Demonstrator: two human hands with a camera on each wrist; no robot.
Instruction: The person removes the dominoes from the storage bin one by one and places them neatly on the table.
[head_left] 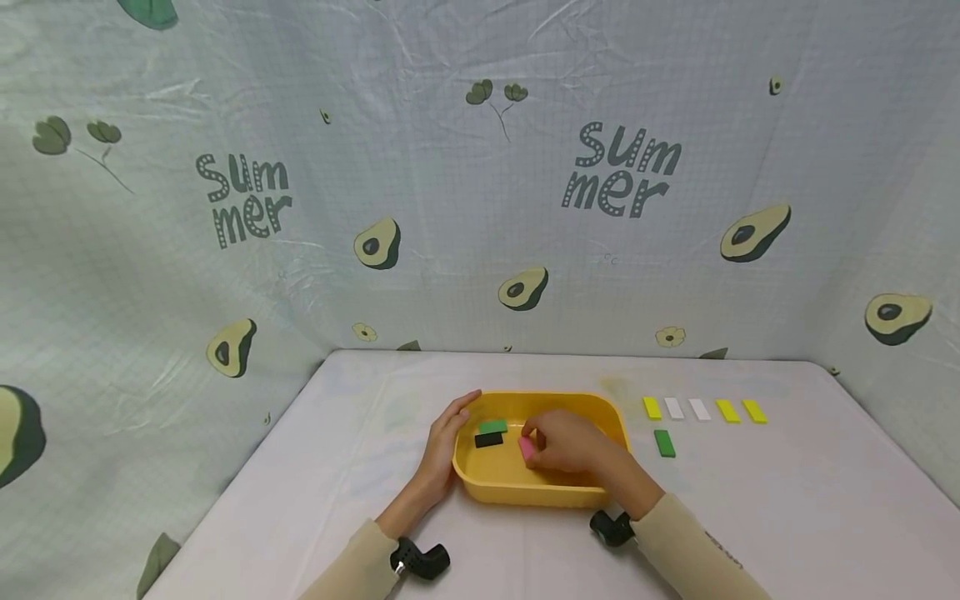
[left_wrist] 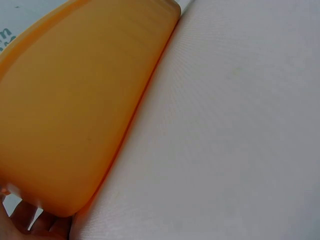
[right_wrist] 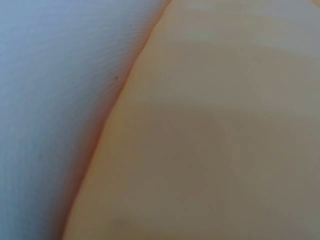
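A yellow plastic basin (head_left: 517, 495) sits on the table. Inside its left part lie a green block (head_left: 492, 427) and a black block (head_left: 489, 439), close together. My right hand (head_left: 570, 442) reaches into the basin and pinches a pink block (head_left: 527, 448) between thumb and fingers. Along the basin's left side rests my left hand (head_left: 441, 446), its fingers stretched out toward the far left corner. The left wrist view shows the basin's outer wall (left_wrist: 85, 100) with fingertips (left_wrist: 45, 222) against it. The right wrist view has only the blurred basin wall (right_wrist: 200, 150) and white tablecloth.
Right of the basin, a row of yellow blocks (head_left: 727, 411) and white blocks (head_left: 699, 409) lies on the white table (head_left: 360, 433). A dark green block (head_left: 664, 443) lies in front of the row. A patterned curtain (head_left: 450, 167) hangs behind the table.
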